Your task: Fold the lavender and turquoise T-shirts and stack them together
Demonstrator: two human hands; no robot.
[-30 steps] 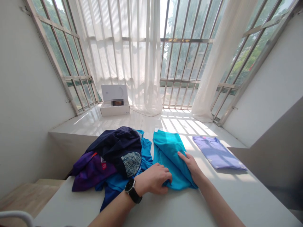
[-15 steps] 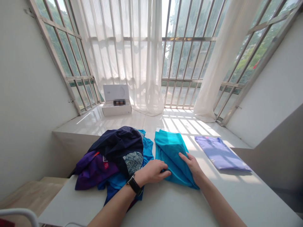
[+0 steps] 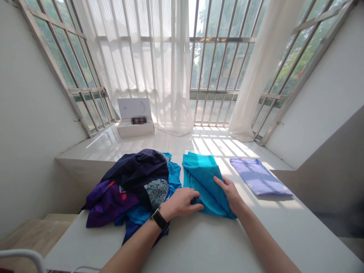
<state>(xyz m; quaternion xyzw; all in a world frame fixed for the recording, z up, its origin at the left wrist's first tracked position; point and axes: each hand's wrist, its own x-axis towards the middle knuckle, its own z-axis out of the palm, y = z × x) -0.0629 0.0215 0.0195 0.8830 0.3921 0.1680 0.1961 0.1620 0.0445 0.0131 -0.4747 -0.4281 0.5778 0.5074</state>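
A teal garment, partly folded, lies on the white table in front of me. My right hand grips its right edge, thumb on top and the other fingers tucked out of sight. At its lower left edge is my left hand, wearing a black watch, with curled fingers and the thumb against the cloth; the fingertips are partly hidden. Left of it sits a heap of clothes: a dark navy garment with a paisley patch over a purple garment and blue ones. A folded lavender garment lies flat on the right.
The white table adjoins a tiled window ledge. An open white box stands on the ledge at the back left. Sheer curtains hang before barred windows. A white curved rail shows at the lower left.
The camera view has shifted slightly, so everything appears a little further left and higher. Both hands stay in nearly the same place on the teal garment, which looks almost unchanged.
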